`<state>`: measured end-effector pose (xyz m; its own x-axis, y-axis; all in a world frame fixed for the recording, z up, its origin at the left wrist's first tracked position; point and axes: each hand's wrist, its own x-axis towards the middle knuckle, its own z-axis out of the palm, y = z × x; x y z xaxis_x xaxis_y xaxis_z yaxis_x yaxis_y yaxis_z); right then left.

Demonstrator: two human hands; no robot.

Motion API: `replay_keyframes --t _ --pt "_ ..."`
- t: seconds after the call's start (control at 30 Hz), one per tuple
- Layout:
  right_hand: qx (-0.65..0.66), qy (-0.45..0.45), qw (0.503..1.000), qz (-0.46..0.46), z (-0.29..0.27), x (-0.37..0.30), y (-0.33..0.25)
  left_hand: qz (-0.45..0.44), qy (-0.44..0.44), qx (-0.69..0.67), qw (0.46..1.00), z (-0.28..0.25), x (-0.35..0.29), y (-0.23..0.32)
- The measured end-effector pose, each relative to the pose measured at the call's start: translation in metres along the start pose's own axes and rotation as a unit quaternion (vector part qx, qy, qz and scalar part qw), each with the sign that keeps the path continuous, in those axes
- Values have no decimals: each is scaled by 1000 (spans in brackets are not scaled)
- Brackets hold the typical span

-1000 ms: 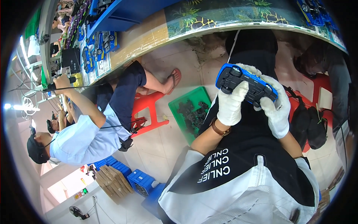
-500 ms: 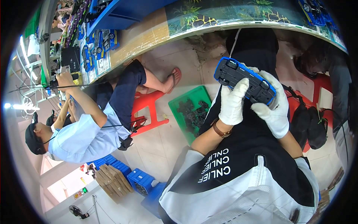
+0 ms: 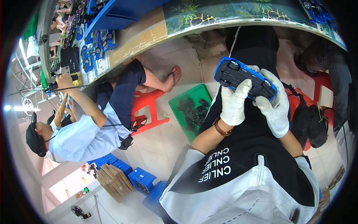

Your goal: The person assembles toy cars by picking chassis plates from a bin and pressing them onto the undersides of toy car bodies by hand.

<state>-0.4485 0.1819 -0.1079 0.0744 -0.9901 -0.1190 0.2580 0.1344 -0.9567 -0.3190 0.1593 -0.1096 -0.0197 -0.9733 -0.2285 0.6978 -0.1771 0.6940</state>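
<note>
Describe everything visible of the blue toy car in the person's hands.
The toy car has a glossy blue body and black, plastic-looking underside with wheels near its ends. Held over dark trousers, underside toward the camera, it slants down to the picture's right. The gloved left hand and right hand grip it; its roof is hidden.

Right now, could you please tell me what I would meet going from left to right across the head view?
Co-worker's black cap, light-blue shirt, red stool, green tray, blue toy car held by the gloved left hand and gloved right hand, black bag.
</note>
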Motion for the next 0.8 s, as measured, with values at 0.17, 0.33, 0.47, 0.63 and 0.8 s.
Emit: replay_keyframes --t 0.17,0.33,0.47,0.63,0.8 --pt "-16 22 999 -27 7 -3 -4 3 -4 27 1000 2 1 -1" --pt "-258 -18 958 -125 -12 14 -10 -4 -12 -5 1000 0 -3 -1" --pt "-97 -27 995 -17 -8 22 -12 -24 -22 -9 999 -4 -6 -10" --pt "-95 14 994 -42 -4 15 -3 -59 -36 25 997 -13 -11 -12" --pt "-204 29 975 -86 -6 10 0 38 -46 44 997 -6 -1 6"
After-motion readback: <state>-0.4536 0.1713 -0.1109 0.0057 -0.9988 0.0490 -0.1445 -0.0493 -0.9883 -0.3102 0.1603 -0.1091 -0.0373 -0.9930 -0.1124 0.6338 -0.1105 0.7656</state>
